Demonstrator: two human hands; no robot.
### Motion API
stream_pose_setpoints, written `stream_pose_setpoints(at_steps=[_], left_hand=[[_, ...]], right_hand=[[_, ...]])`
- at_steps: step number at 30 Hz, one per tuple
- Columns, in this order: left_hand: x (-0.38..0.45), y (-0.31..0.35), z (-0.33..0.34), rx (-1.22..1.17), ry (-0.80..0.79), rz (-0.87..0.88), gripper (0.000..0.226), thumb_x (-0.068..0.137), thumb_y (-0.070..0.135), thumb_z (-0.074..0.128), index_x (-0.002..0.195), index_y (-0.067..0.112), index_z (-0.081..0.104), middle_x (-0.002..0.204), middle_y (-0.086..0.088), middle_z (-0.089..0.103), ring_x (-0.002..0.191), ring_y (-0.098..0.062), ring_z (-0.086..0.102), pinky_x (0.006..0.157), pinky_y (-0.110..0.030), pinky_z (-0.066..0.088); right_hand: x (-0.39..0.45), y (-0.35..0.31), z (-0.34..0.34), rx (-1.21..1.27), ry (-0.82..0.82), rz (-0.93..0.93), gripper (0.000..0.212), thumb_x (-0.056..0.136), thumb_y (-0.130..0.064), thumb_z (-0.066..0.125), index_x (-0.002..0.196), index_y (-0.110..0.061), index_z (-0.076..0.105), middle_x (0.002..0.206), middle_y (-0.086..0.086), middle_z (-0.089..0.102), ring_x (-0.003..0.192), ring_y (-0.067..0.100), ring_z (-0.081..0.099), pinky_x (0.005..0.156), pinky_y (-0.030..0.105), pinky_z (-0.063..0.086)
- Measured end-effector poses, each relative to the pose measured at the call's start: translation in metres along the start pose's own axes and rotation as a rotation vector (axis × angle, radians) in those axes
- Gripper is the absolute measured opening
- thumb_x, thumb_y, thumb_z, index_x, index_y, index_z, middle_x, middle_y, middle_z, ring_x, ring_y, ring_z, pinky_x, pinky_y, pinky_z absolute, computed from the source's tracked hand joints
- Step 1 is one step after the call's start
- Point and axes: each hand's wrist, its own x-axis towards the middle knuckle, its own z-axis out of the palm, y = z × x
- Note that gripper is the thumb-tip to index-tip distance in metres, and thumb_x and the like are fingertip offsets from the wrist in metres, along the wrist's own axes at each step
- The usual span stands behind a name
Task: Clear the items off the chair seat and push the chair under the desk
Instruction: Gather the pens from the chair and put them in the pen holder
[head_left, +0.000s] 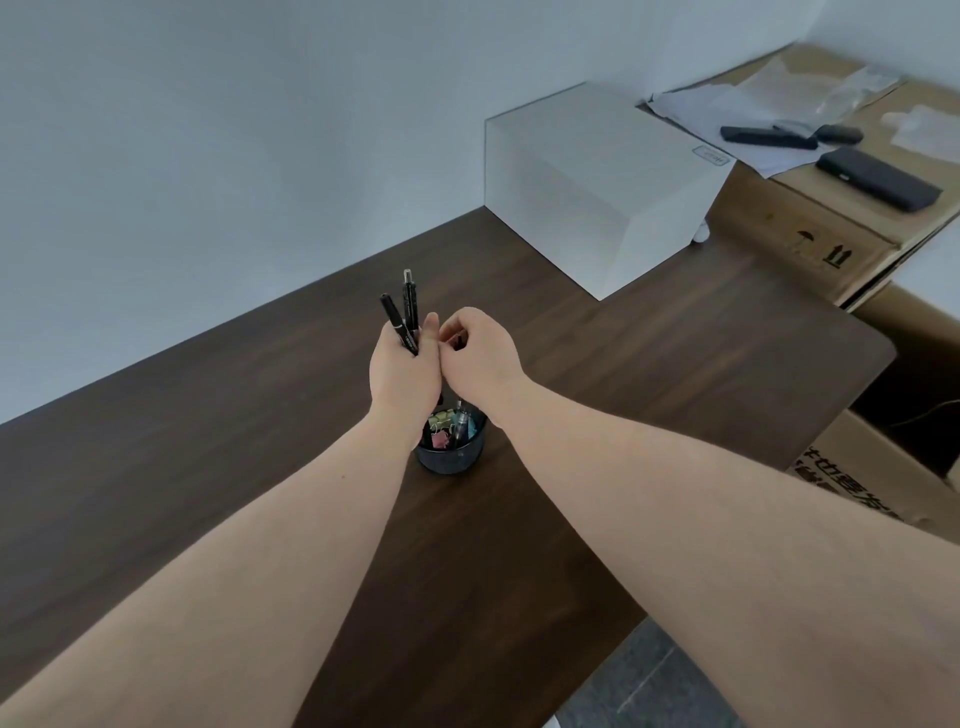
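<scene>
both hands meet over the dark desk (218, 467), just above a small dark pen cup (451, 453) that stands near the middle of the view. the left hand (402, 371) is curled into a fist around two black pens (402, 312), which stick up toward 12 o'clock past the knuckles; gripping them as a bundle probably keeps them together while they are dealt out one by one. the right hand (475, 353) presses against the left at 3 o'clock of it, its thumb and forefinger pinched on something small and dark, likely the end of another pen, though too little shows to be sure. i judge the pens are things taken off the chair seat, about to be dropped into the cup, which already holds pens and coloured binder clips. the chair itself is out of view, so its place and what is left on it cannot be told.

at 1 o'clock of the hands a white box (597, 187) sits at the back of the desk, well apart from the cup. beyond it, toward 2 o'clock, a cardboard box (810, 234) carries papers (701, 104) and several flat black objects (878, 176). another open carton (883, 467) stands off the desk's end at 3 o'clock. nothing blocks the drop into the cup except the wrists, which hang right over its mouth and hide part of the rim.
</scene>
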Motion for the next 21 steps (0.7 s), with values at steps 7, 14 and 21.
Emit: stream_pose_setpoints(at_steps=[7,14,21], left_hand=[[0.001,0.008,-0.005,0.085,0.029,0.072,0.02,0.086,0.032,0.064,0.093,0.017,0.052,0.077,0.01,0.052,0.072,-0.006,0.05,0.074,-0.028,0.043],[-0.005,0.017,-0.019,0.165,-0.054,0.121,0.034,0.082,0.027,0.069,0.114,0.023,0.057,0.108,0.006,0.065,0.103,-0.01,0.057,0.092,-0.03,0.046],[-0.035,0.025,-0.04,0.234,-0.126,0.134,0.041,0.082,0.028,0.067,0.122,0.027,0.055,0.126,0.005,0.06,0.122,-0.013,0.05,0.102,-0.033,0.041]], right_hand=[[0.003,-0.002,-0.012,-0.049,-0.004,0.0,0.016,0.087,-0.014,0.054,0.099,-0.011,0.063,0.091,0.001,0.064,0.089,0.017,0.058,0.076,0.027,0.046],[-0.002,-0.004,-0.023,-0.094,-0.059,0.037,0.046,0.085,-0.024,0.061,0.13,-0.019,0.051,0.129,0.002,0.059,0.123,0.016,0.053,0.104,0.037,0.043],[-0.047,-0.004,-0.05,-0.231,-0.044,0.035,0.054,0.086,-0.027,0.065,0.136,-0.018,0.046,0.137,0.002,0.053,0.128,0.017,0.048,0.103,0.03,0.037]])
